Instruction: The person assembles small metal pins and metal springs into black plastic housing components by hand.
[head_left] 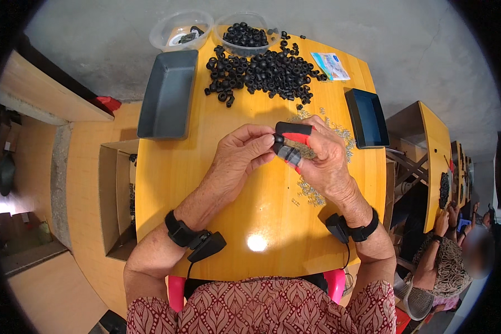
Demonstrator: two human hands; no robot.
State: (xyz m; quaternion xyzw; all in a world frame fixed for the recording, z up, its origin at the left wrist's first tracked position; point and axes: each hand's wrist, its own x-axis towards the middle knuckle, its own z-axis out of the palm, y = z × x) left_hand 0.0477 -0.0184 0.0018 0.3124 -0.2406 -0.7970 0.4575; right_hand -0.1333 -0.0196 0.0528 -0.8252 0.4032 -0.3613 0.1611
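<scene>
Over the middle of the table, my left hand (240,155) pinches a small black rounded part (278,139) between thumb and fingertips. My right hand (325,153) meets it from the other side, its thumb and forefinger in black and red finger covers closed around the same part. Whether a second small piece sits in the right fingertips is hidden. Beneath and beside my right hand lie many small silvery metal pieces (312,195). Beyond both hands spreads a large pile of black ring-like parts (267,72).
A grey tray (145,119) stands at the table's left edge, a dark blue tray (367,119) at the right. Two clear tubs (220,28) and a packet (331,65) are at the back. A cardboard box (110,195) stands left; another person (428,267) sits far right.
</scene>
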